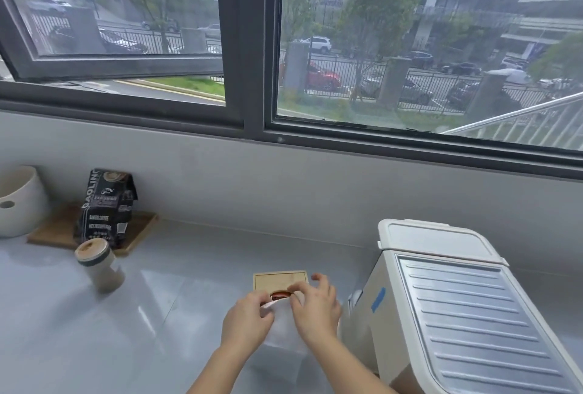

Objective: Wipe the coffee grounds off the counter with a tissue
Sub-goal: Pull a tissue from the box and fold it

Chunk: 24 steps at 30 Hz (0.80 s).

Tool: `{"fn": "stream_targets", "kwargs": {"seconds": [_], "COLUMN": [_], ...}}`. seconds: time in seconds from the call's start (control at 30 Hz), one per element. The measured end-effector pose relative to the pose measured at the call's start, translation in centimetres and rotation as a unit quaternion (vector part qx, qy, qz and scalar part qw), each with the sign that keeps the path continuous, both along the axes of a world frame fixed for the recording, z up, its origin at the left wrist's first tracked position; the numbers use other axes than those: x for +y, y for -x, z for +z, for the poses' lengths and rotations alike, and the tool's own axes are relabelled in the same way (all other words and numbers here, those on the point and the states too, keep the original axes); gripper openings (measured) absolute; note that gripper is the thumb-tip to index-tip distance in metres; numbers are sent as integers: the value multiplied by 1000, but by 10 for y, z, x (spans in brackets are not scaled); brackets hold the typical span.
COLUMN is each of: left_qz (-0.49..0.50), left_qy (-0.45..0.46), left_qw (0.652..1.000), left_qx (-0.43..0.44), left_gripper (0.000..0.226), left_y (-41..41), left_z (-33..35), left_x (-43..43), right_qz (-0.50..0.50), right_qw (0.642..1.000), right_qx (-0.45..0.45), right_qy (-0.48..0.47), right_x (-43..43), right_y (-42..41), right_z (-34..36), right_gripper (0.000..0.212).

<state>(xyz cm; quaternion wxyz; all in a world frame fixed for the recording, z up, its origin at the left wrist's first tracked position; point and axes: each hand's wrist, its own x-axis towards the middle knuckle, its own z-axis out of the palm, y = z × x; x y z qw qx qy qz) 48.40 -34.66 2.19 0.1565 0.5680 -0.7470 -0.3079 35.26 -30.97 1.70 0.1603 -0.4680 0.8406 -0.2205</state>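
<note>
The grey counter [189, 314] runs under the window, and I cannot make out any coffee grounds on it from this view, so the spill may be too fine to see or hidden by the arms. Taking the hands as the dial's centre, the white coffee machine [457, 314] stands at three o'clock, lid down, its contents unseen. At ten o'clock, a white pot [19, 204] and a dark coffee bag [107, 207] share a wooden tray [142, 226], probably to keep the coffee things together; the pot's inside is not visible and the bag's top is folded over. Nearer, a jar [97, 267] with a wooden lid stands closed. At twelve o'clock, just beyond the fingers, sits the tissue box [280, 281], its wooden top cut with an oval slot. The tissue [284, 330] hangs between the hands, seemingly being drawn from that slot. The left hand [246, 321] pinches its upper edge; the right hand [315, 314] pinches it with thumb and forefinger, the other fingers lifted and spread, likely to avoid tearing the sheet.
</note>
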Motion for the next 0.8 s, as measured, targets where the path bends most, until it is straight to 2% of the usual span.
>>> {"fn": "stream_targets", "kwargs": {"seconds": [0.1, 0.27, 0.37, 0.43, 0.5, 0.6, 0.8], "left_qz": [-3, -7, -6, 8, 16, 18, 22], "left_qy": [6, 22, 12, -3, -11, -21, -38], "left_qw": [1000, 1000, 999, 999, 998, 995, 975], "left_qx": [0, 17, 32, 44, 58, 98, 216], "left_gripper": [10, 30, 15, 4, 15, 41, 58], "left_y": [3, 4, 4, 2, 1, 1, 1], "left_z": [-7, -11, -13, -13, -12, -5, 35], "left_x": [-4, -7, -6, -5, -4, 0, 7], "right_qz": [20, 30, 33, 24, 24, 46, 60], "right_qw": [999, 995, 996, 998, 996, 990, 977], "right_qx": [16, 74, 80, 53, 12, -40, -83], "right_qy": [-41, -53, -29, 27, 86, 125, 188], "right_x": [-10, -17, -16, -12, -8, -2, 19], "right_y": [-3, -6, -8, -10, -10, -13, -17], "right_z": [-8, -17, -18, -15, -7, 9, 53], "right_gripper": [27, 26, 23, 19, 16, 13, 16]}}
